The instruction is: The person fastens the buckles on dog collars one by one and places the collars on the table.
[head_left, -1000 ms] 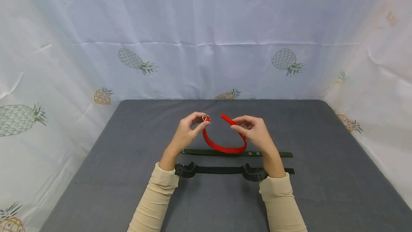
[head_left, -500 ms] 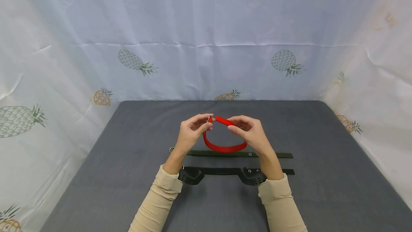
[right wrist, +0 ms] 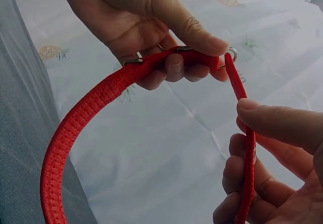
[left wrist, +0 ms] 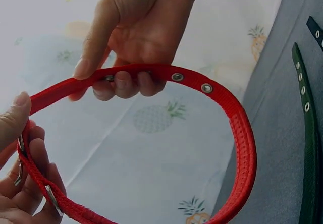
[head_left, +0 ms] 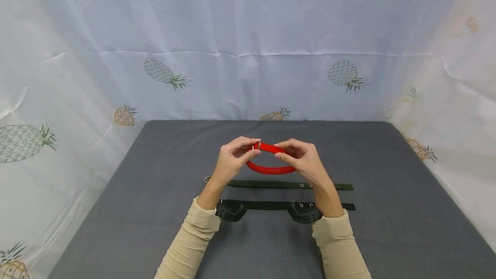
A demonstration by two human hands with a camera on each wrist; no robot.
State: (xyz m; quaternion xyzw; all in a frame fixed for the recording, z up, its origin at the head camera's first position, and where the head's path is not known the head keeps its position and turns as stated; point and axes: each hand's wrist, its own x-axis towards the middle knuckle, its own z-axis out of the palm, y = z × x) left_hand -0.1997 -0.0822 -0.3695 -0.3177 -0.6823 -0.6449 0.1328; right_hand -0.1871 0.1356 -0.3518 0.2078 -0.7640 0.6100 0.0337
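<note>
A red collar [head_left: 271, 170] with metal eyelets is held up above the table, bent into a loop. My left hand [head_left: 234, 157] pinches its buckle end, where a silver buckle and ring [right wrist: 232, 57] show between thumb and fingers. With thumb and fingers my right hand [head_left: 304, 158] grips the strap near its free end. That tip sits right at the buckle; whether it has passed through cannot be told. In the left wrist view the eyelets [left wrist: 207, 88] lie along the strap beyond the right fingers.
Below the hands, a green collar [head_left: 267, 184] and a black collar [head_left: 265, 205] lie side by side across the grey table [head_left: 155, 210]. Dark wrist cameras [head_left: 305, 213] partly cover the black one. A pineapple-print curtain [head_left: 248, 76] hangs behind.
The two ends of the red collar have come together: a gap between tip and buckle has closed. My left hand has shifted slightly right, and the loop hangs a little higher.
</note>
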